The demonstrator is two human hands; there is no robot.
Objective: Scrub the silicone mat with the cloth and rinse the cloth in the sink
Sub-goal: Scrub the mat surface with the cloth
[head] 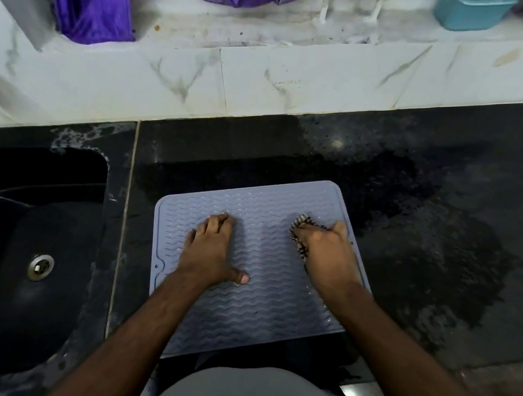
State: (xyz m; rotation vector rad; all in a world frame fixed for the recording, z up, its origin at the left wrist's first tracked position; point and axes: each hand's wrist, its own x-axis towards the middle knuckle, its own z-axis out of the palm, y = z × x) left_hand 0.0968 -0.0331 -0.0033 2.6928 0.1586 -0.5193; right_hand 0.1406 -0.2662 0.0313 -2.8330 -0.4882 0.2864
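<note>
a: dark wet counter (pixel 420 223), and the mat (pixel 257 300) lies flat on it, just beside the sink (pixel 23 245). why is the left hand (pixel 214 252) spread flat?

b: i think it pins the mat. the right hand (pixel 325 259) grips the cloth (pixel 299 234) near the mat's right edge.

a: anything in the way?

b: no. purple fabric (pixel 113 3) and a teal tub (pixel 471 12) are well apart.

There is only one camera, and it is sitting on the person's head. It is looking forward and steeply down, close over the dark countertop (pixel 458 201). It is taking in a wide sweep, from the sink (pixel 19 228) at the left edge to the white tiled ledge (pixel 271 86) along the top. Both forearms are reaching in from the bottom.
</note>
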